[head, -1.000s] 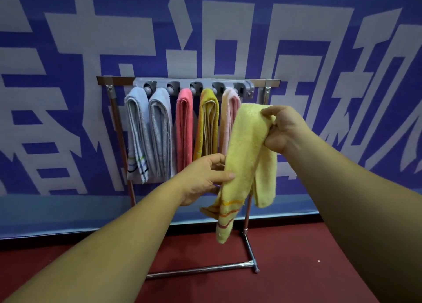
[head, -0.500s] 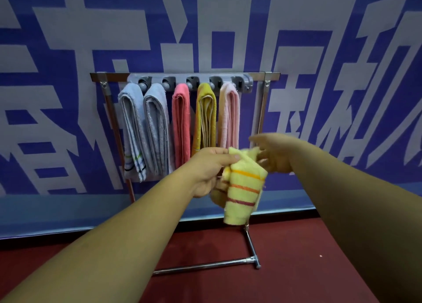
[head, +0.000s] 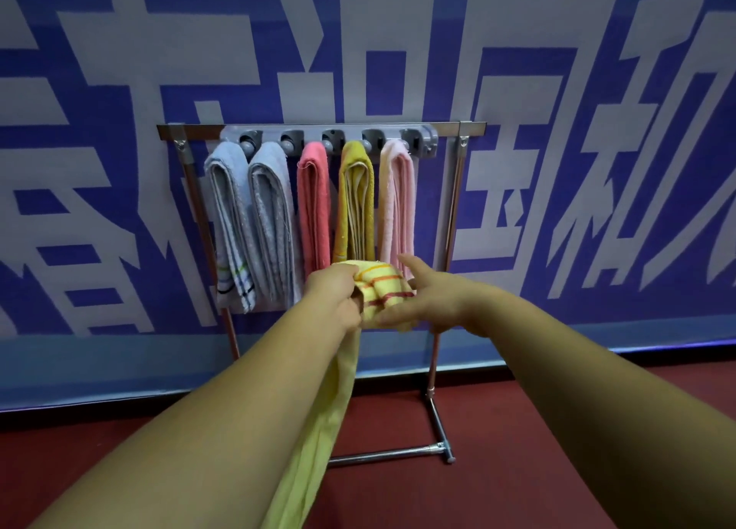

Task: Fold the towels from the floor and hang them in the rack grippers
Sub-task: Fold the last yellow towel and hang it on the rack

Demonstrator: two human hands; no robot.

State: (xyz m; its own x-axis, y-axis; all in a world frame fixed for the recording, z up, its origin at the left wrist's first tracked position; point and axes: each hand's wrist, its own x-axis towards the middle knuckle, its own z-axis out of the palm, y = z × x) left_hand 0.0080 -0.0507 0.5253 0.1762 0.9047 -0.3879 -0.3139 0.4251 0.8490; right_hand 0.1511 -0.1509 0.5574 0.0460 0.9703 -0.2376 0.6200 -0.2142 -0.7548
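change: since half a second ago the yellow striped towel (head: 383, 285) has gone from a short hanging fold to a bunch between the hands, and a long tail now trails under the left forearm.
left hand (head: 336, 297): centre of frame; fingers curled round the towel's striped end.
right hand (head: 432, 297): fingers straight and spread, touching the bunch's right side without clasping it.
towel position: centre of frame, in front of the lower ends of the two rightmost hung towels; its tail runs to lower centre.
rack (head: 452, 226): metal stand with a grey gripper strip (head: 330, 140) along its top bar, upper centre.
hung towels, left to right: striped blue-grey towel (head: 229, 226), grey towel (head: 273, 222), coral towel (head: 314, 206), mustard towel (head: 358, 202), pale pink towel (head: 398, 202).
backdrop: blue banner (head: 597, 170); dark red floor (head: 498, 488).
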